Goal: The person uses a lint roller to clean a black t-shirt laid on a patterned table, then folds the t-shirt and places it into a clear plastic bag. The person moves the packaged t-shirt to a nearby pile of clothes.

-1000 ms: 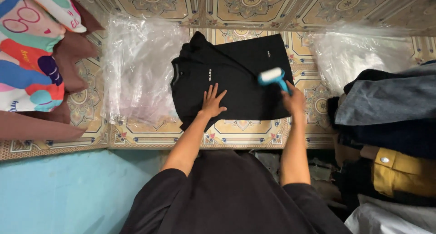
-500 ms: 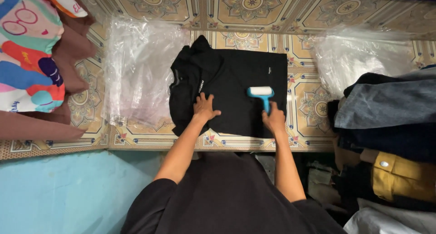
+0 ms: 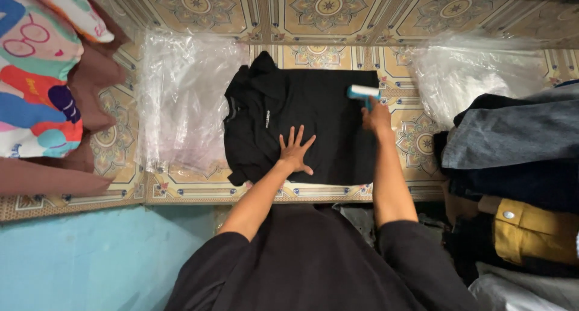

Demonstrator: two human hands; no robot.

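A folded black shirt [image 3: 313,109] lies flat on a patterned tiled surface [image 3: 329,6] in front of me. My left hand [image 3: 295,151] presses on the shirt's near middle, fingers spread. My right hand [image 3: 377,118] grips the handle of a blue lint roller with a white roll [image 3: 363,92], which sits at the shirt's far right corner.
Clear plastic bags lie to the left of the shirt [image 3: 181,94] and to its right [image 3: 476,69]. A stack of folded clothes in grey, dark blue and mustard [image 3: 518,166] stands at the right. Colourful printed fabric [image 3: 36,76] hangs at the left.
My right hand pushed the lint roller from the shirt's middle to its far right corner. My left hand shifted right and toward me, with fingers spread wider.
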